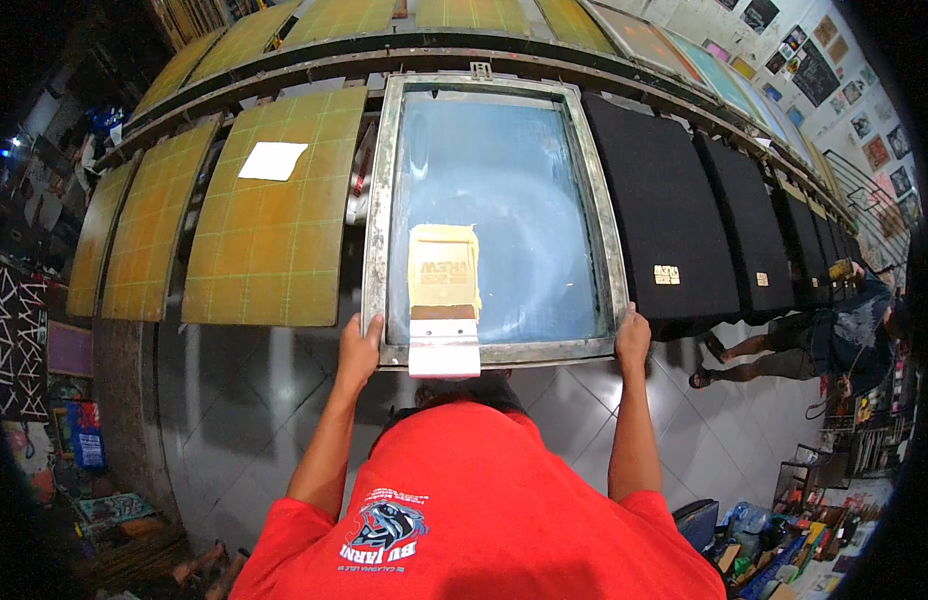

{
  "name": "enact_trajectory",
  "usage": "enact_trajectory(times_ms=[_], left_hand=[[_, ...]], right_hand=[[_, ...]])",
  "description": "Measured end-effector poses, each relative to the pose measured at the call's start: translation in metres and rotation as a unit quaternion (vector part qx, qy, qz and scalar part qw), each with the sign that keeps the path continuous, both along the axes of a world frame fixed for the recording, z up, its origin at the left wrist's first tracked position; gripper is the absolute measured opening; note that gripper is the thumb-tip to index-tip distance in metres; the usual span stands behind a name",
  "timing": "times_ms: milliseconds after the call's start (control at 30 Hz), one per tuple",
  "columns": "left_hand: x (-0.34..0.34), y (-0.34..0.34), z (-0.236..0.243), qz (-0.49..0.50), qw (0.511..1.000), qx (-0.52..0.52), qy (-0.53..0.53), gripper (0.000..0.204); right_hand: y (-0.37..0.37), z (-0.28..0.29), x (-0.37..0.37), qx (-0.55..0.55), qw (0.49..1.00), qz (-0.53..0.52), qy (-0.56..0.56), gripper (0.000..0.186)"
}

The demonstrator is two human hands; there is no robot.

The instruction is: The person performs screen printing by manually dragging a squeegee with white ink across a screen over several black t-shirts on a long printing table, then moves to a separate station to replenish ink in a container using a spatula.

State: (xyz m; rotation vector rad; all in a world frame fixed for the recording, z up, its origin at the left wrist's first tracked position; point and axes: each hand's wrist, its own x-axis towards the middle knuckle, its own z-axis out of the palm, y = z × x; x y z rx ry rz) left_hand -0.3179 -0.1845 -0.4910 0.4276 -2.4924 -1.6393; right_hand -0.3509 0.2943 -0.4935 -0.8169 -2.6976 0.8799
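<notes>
Firstly, nearest the viewer, a red shirt (464, 490) with a printed emblem fills the lower middle of the view. From its sleeves both bare forearms extend forward, the left one slanting slightly outward to its sleeve, the right nearly straight, set well apart. The hands are both closed on the work: the left hand (360, 347) grips the near left corner of a framed screen (380, 210), and the right hand (634, 335) grips the near right corner. Fingers on the underside are hidden, so their exact placement cannot be determined.

The screen lies directly ahead of the person, between the two hands. At its near edge, left of centre, a squeegee (444, 358) with a pale handle overlaps the frame bar, its brown blade toward a block of cream-yellow ink (444, 262). The ink sits on the blue mesh (514, 190), beside the left frame bar.

On the left, a yellow board (274, 240) with green grid lines bears a white sheet (274, 161). On the right, a black-covered board (664, 200) carries a small cream print (667, 275). Another person (849, 335) is present farther right. Beyond the rails, a further row of yellow boards (472, 14) runs across, and pictures hang on the white wall (784, 32)
</notes>
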Motion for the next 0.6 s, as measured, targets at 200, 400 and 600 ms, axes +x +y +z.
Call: enact_trajectory(times_ms=[200,400,600], left_hand=[[0.002,0.002,0.011,-0.006,1.000,-0.010,-0.014,0.039],[0.010,-0.001,0.015,-0.002,1.000,-0.010,-0.012,0.047],[0.003,-0.004,-0.001,0.000,1.000,-0.001,-0.003,0.043]], right_hand=[[-0.006,0.009,0.000,-0.041,0.999,0.019,-0.004,0.047],[-0.113,0.085,0.039,0.066,0.937,0.317,0.134,0.050],[-0.241,0.097,0.055,0.111,0.764,0.620,0.138,0.058]])
